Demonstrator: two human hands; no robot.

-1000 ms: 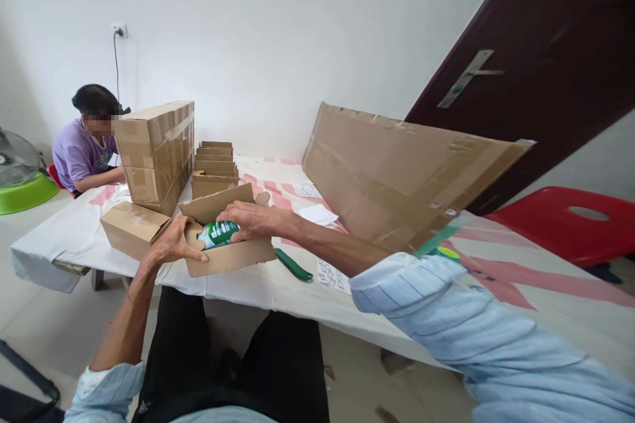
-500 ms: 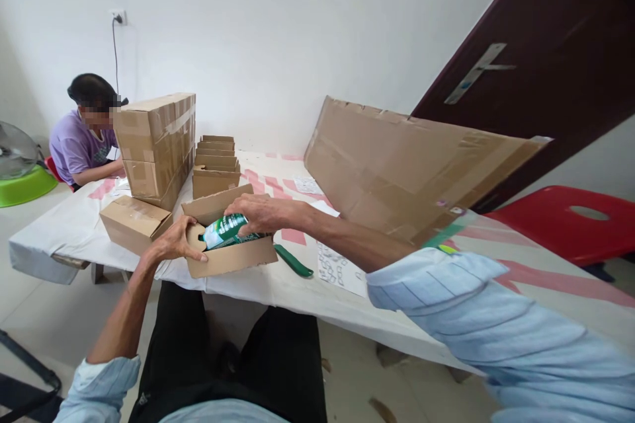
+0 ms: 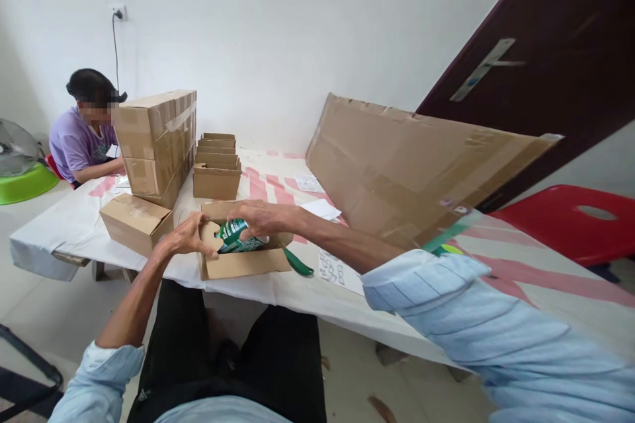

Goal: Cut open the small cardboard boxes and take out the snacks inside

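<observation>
A small open cardboard box (image 3: pixel 243 263) sits at the near edge of the white-covered table (image 3: pixel 278 284). My left hand (image 3: pixel 186 236) grips the box's left end flap, fingers curled on it. My right hand (image 3: pixel 258 218) is closed over a green and white packet (image 3: pixel 233 235) held tilted at the box's opening, partly inside. A green-handled tool (image 3: pixel 297 263) lies on the table just right of the box.
A closed small box (image 3: pixel 136 223) lies to the left, a taped stack of cartons (image 3: pixel 159 142) and a row of open boxes (image 3: pixel 217 168) behind. A large flattened cardboard sheet (image 3: pixel 411 168) leans at right. Another person (image 3: pixel 82 139) sits at the far left end. Red stool (image 3: pixel 575 221) at right.
The packet has been lifted and tilted up at the box's opening, and the box has shifted to the right. Its back flap has dropped lower. My left hand followed the box's end flap.
</observation>
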